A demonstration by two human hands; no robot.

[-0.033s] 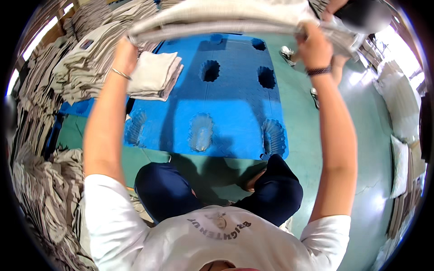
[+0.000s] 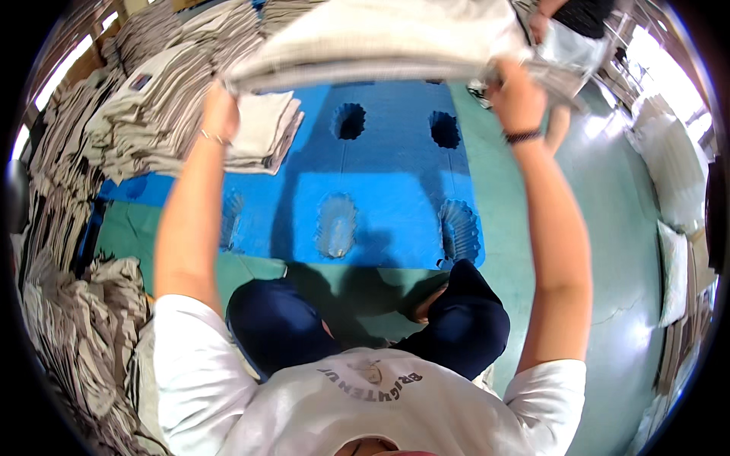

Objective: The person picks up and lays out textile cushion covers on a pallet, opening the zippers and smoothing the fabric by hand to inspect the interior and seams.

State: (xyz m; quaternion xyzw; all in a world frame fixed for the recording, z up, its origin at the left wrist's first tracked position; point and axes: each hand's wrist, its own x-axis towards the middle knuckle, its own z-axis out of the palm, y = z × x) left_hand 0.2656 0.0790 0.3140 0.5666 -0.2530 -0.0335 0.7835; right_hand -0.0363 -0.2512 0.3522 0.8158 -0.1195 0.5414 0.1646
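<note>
Above the far edge of the blue pallet [image 2: 403,186], a big pale cloth [image 2: 380,34] is up in the air, with both hands far apart and closed tight on it. The left hand [image 2: 220,110] has the left corner, and the right hand [image 2: 518,99] holds close to the other end, with a bit of cloth poking out past the fist. Holding it wide like this most likely pulls the cloth out and stops the middle from drooping. Near the left edge of the pallet sits a small folded stack [image 2: 262,137], laid flat, which probably helps it not tip over. Just beside it, a bigger pile of cloths [image 2: 144,114] rises up. Past the right edge, a co-worker [image 2: 574,45] stands on the green floor [image 2: 506,228]. The big cloth is blurry, so its layers are hard to count.
</note>
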